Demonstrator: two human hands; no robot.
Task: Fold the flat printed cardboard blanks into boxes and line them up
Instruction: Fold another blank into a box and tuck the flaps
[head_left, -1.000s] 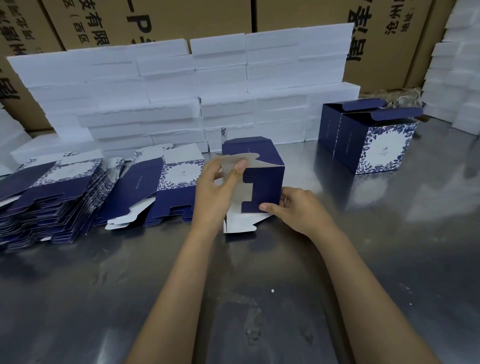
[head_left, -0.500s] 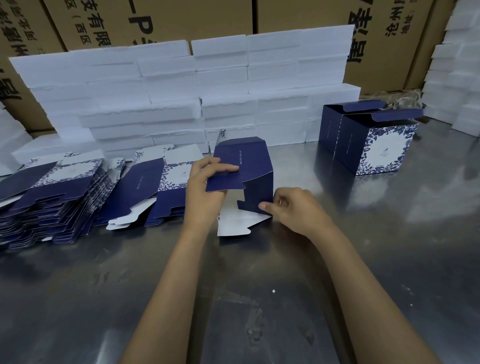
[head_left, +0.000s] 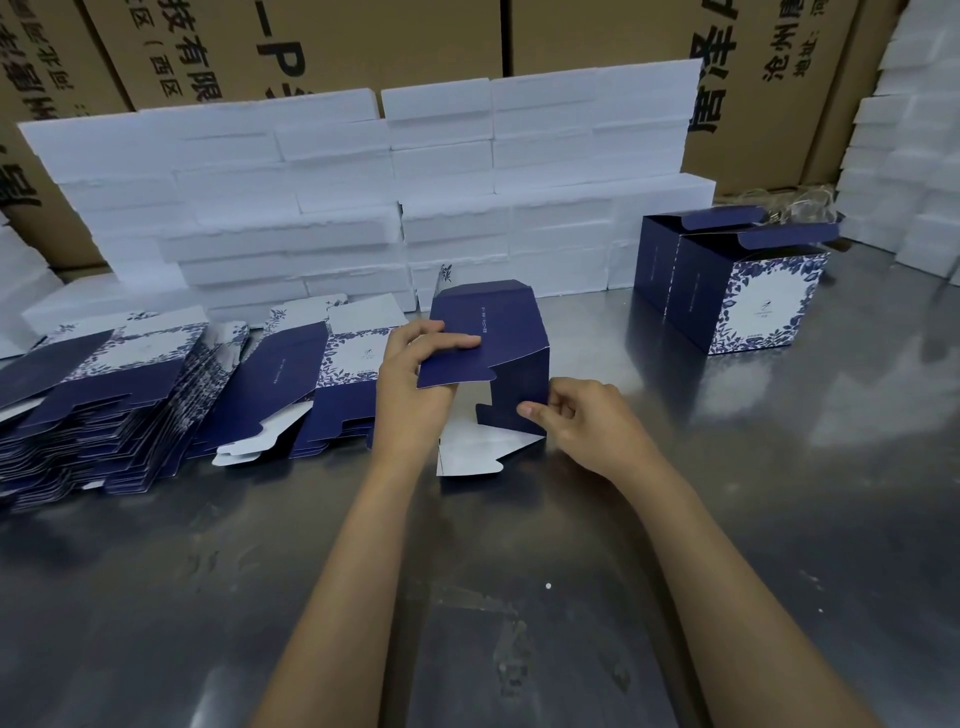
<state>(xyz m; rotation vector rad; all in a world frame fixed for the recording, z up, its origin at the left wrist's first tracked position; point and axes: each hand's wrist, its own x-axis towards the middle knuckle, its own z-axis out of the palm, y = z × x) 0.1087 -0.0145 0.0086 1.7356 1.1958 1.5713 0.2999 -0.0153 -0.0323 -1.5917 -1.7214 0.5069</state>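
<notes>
folding is under way on a half-formed box standing on the metal table, between the piles of flat blanks to the left and the two finished boxes well apart at the right rear. a dark blue flap is pinched by the left hand, fingers laid over its top face and thumb tucked beneath its edge, so the flap is held out over the open end. the lower corner of the box's blue side panel is pinched by the right hand, fingers curled, thumb tip on the panel. a white flap is left splayed flat on the table below, not yet tucked in. from here, the likeliest fault is judged to be a bad closing order: if the blue flap is pressed down before the white one is raised, the tabs could be missed and the bottom left loose. a crease or tear at the notch could be caused by too hard a push, as the card looks thin. the body could also be skewed if the right-hand grip is slackened, and a crooked box would sit badly in the row beside the finished ones.
</notes>
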